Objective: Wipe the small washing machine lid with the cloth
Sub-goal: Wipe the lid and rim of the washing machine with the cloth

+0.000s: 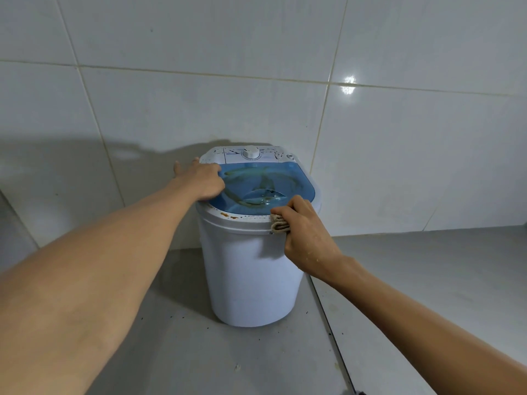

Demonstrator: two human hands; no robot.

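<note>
Gripping a folded cloth [279, 223] in closed fingers, the right hand [306, 238] presses the lid [291, 181] rim; brown smears remain beyond its fingertips. The left hand [201, 179] rests flat, fingers spread, steadying the washing machine [251, 280].

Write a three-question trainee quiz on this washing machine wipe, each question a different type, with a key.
1. True or false: the left hand holds the cloth.
2. Where does the cloth touch the small washing machine?
A. on the dial
B. at the front right rim, beside the blue lid
C. on the floor
3. Fill in: brown stains show on the white rim at the front ____ of the lid.

Key:
1. False; the right hand grips it, while the left hand rests flat on the lid's left edge.
2. B
3. left
</note>
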